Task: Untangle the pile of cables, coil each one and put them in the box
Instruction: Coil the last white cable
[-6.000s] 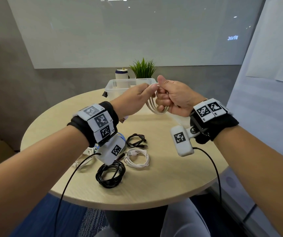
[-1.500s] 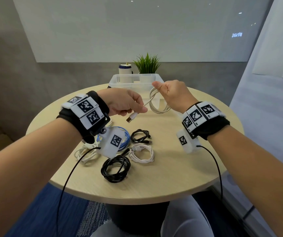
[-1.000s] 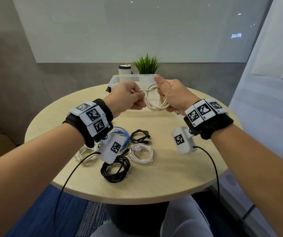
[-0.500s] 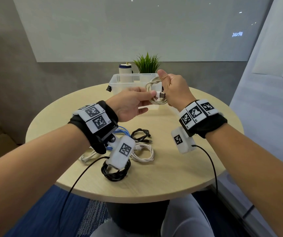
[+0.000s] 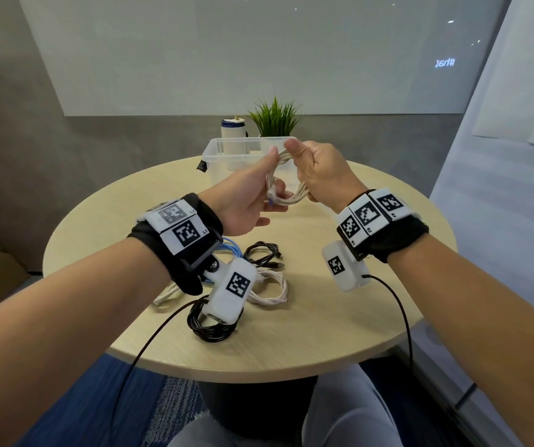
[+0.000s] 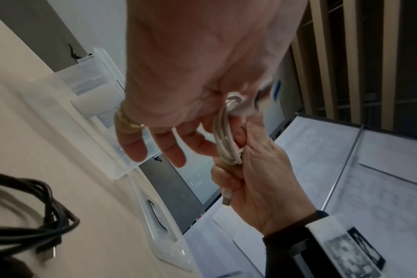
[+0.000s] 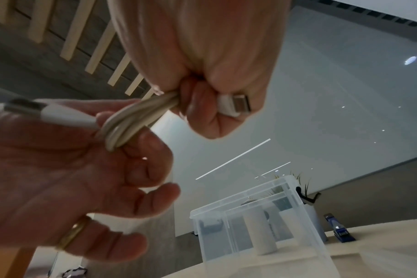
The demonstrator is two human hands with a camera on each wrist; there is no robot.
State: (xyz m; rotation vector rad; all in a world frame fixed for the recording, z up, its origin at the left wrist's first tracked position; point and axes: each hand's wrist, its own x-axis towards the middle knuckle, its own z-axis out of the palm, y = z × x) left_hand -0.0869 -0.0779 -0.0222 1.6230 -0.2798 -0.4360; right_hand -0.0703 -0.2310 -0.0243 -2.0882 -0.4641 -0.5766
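Both hands hold the white cable [image 5: 286, 191] above the table [image 5: 323, 317], box [image 5: 227, 156] at twelve o'clock: right hand [image 5: 323, 172] fists the loops so they stay gathered, left hand [image 5: 249, 201] pinches its plug end to tuck it.

We can read "L1" [image 5: 204, 231] and "L2" [image 5: 191, 211] beside the square marker codes on the left wristband [image 5: 182, 224]. Glowing mirrored letters [image 5: 445, 63] sit on the glass wall [image 5: 259, 53], too reversed and small to read.
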